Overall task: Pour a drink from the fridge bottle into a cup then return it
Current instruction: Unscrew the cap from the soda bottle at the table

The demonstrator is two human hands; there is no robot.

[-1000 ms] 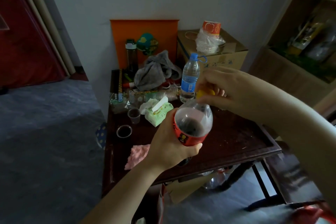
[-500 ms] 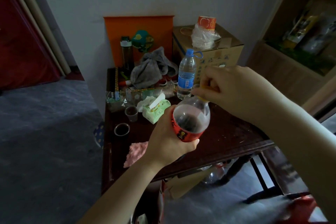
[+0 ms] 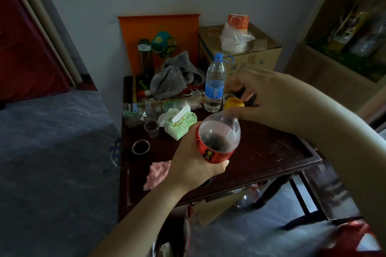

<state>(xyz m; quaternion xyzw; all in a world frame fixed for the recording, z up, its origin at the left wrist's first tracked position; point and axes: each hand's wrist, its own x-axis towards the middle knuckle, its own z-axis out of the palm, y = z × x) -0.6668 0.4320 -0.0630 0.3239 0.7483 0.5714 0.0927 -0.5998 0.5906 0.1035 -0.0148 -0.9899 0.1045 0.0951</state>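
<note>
Left hand [image 3: 193, 164] grips the cola bottle [image 3: 218, 136] over the worktop [image 3: 261, 152]; keep it upright and steady. Right hand [image 3: 269, 98] pinches the yellow cap [image 3: 234, 103]: twist squarely. Cups [image 3: 152, 128] stand far left.

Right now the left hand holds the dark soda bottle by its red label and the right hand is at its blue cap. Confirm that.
Not quite: the cap is yellow, as the head view shows. The left hand does hold the soda bottle by its red label, right hand at the cap.
</note>
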